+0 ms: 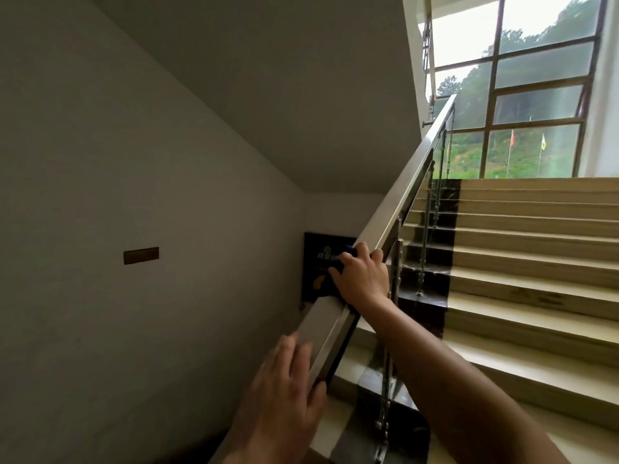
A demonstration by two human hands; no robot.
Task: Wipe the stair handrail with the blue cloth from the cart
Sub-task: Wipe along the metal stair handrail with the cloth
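Note:
A flat steel handrail (407,185) climbs from the lower middle toward the window at the upper right. My right hand (363,274) lies across the rail about a third of the way up, pressing the blue cloth (345,257) onto it. Only a dark blue edge of the cloth shows beyond my fingers. My left hand (284,390) rests lower on the same rail, fingers over its top and thumb on the stair side. It holds no cloth. The cart is out of sight.
Pale stair treads (536,262) rise on the right behind glass panels and steel balusters (423,249). A white wall (134,162) with a small brown plate (141,255) stands on the left. A dark sign (318,266) hangs below the rail. A large window (536,95) is at the top.

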